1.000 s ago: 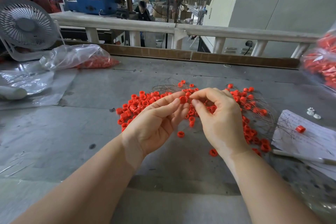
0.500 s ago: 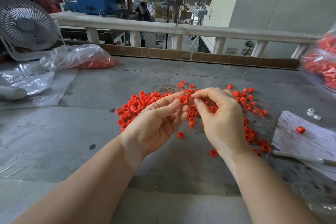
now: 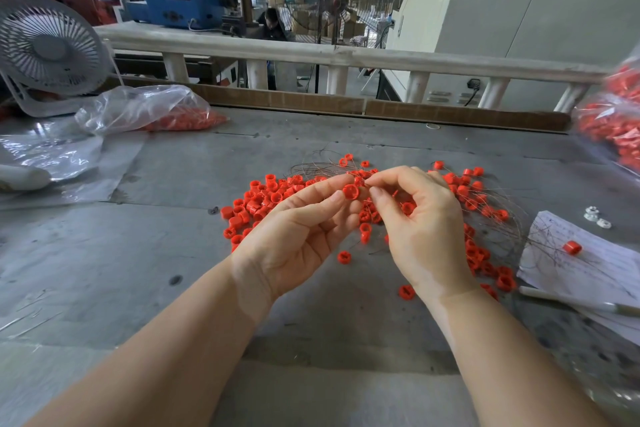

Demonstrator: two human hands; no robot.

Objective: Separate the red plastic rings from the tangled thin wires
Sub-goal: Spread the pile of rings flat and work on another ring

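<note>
One ring up, plenty to go

Left hand (image 3: 294, 239) pinches a red ring (image 3: 350, 191) at its fingertips; right hand (image 3: 420, 229) nips something fine beside it — probably wire. Loose rings (image 3: 256, 204) lie heaped left on the worktop (image 3: 104, 270), yet the wire tangle (image 3: 491, 215) on the right holds many — early days, I'd judge.

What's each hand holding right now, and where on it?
Left hand pinches a red ring by its sides. Right hand pinches a thin wire beside it.
</note>
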